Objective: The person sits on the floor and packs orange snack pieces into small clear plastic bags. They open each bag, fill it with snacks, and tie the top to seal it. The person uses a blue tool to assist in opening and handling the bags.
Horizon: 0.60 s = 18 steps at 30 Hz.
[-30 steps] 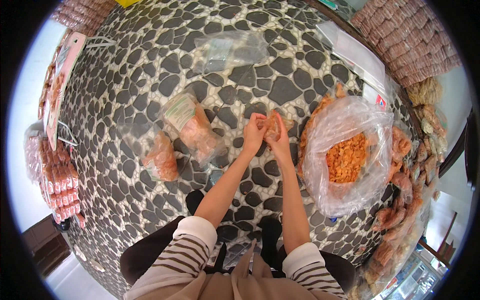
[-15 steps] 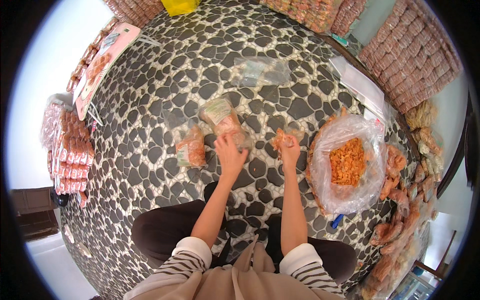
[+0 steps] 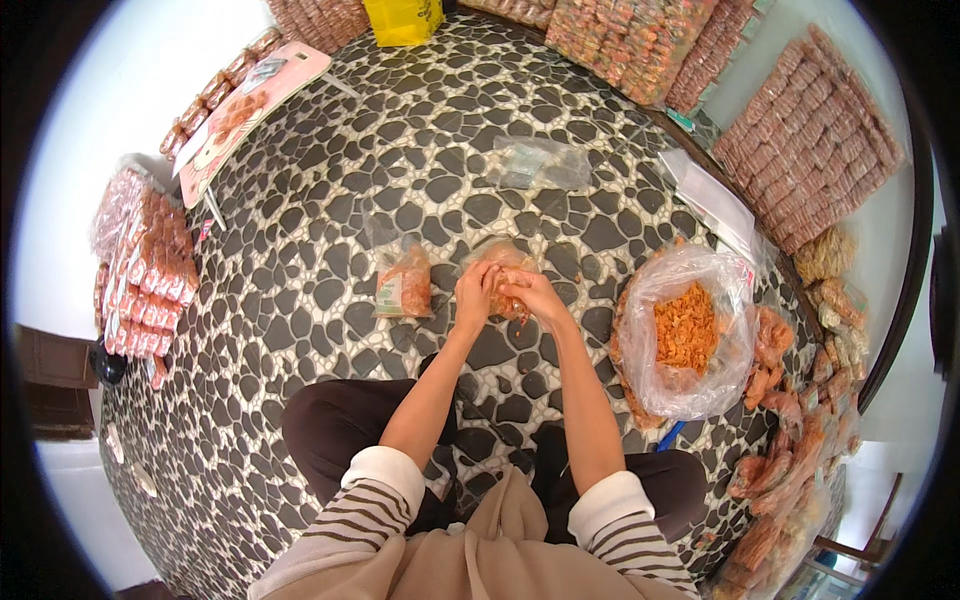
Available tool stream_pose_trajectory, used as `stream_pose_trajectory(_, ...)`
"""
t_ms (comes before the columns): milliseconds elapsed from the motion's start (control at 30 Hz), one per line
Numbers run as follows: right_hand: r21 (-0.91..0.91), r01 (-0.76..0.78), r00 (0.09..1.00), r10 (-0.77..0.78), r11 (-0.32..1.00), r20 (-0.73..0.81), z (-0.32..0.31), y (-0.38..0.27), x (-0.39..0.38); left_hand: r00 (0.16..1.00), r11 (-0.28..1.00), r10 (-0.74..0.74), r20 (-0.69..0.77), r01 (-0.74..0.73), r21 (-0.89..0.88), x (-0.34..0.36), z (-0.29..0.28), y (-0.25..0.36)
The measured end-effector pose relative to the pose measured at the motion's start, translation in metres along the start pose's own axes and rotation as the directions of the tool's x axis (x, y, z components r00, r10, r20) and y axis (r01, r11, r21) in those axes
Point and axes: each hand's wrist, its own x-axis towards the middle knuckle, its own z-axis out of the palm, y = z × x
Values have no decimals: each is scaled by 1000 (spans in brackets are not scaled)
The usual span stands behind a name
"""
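Directly in front of me, a clear plastic bag [image 3: 500, 252] with orange chips inside lies on the floor. At its near end my left hand [image 3: 474, 298] has its fingers closed on the plastic. Against it, my right hand [image 3: 534, 296] is closed, its fingers bent over the bag's mouth. Orange chips [image 3: 510, 307] show just below both hands; the fingers partly hide them. To the left lies another clear bag of orange chips [image 3: 408, 285] with a pale label. On the right, a large clear plastic bag [image 3: 735, 370] stands open around a heap of orange chips [image 3: 685, 328].
A flat clear plastic packet [image 3: 540, 163] lies farther off on the stone-patterned floor. Stacks of packed bags [image 3: 150, 270] stand left, and a pink low table [image 3: 240, 120] far left. More filled bags [image 3: 790, 450] line the right. A blue-handled thing [image 3: 671, 436] lies by the big bag.
My right hand has moved left with orange chips and now meets my left hand at the middle bag's mouth. The whole view has shifted slightly.
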Motion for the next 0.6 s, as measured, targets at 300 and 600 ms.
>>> stream_pose_trajectory(300, 541, 17, 891, 233, 841, -390, 14, 43, 57, 963, 894, -158, 217, 233, -384, -31, -19, 22)
stream_pose_trajectory(600, 162, -158, 985, 167, 974, -40, -1, 33, 41, 966, 882, -248, 71, 255, -397, -29, -14, 29)
